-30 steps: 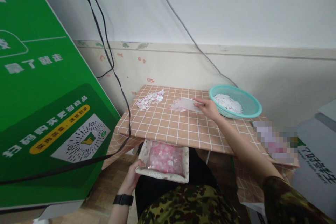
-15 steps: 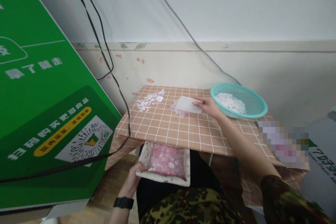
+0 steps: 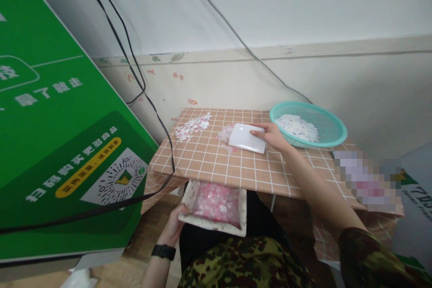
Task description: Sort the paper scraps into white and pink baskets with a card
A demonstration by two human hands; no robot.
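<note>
My right hand (image 3: 274,137) grips a white rectangular plastic plate (image 3: 247,138) by its right end, tilted over the tabletop. Beside the plate's left edge sits a small pile of translucent pink and white pieces (image 3: 224,133), partly hidden by it. At the near table edge, my left hand (image 3: 175,222) clasps the left side of a pale, spotted fabric-covered basket (image 3: 213,227). Inside the basket lie many shiny pink and white pieces (image 3: 218,202). A loose pile of flat white and pink pieces (image 3: 192,127) is spread at the table's far left.
A turquoise mesh basket (image 3: 338,131) with flat white pieces (image 3: 297,128) stands at the right on the checked tablecloth (image 3: 202,162). A black cable (image 3: 173,153) hangs across the left side before a green panel (image 3: 43,144). A wall (image 3: 222,90) borders the back.
The white plate has shifted slightly right with my right hand and changed its tilt, showing a glossier face. More of the pink pieces now shows at its left. My left hand still holds the fabric-covered basket.
</note>
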